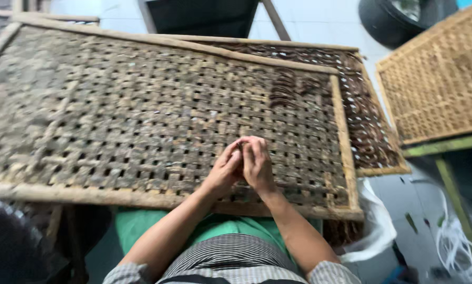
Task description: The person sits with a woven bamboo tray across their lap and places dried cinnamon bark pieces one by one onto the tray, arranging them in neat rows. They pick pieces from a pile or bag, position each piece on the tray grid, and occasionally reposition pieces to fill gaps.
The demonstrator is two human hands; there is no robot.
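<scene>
My left hand [224, 171] and my right hand [258, 164] are pressed together over the near right part of a large woven bamboo tray [115, 121]. Their fingertips meet around something small and dark that I cannot make out. A few rows of dark brown curled pieces [288, 87] lie on the tray's far right corner, well beyond my hands. The remainder of the tray's mesh is bare.
A second woven tray [370, 131] covered with the same brown pieces sticks out from under the first on the right. A lighter woven tray [438, 79] rests on a green frame at far right. A white plastic bag [372, 226] hangs below; a dark bag [9, 247] sits at lower left.
</scene>
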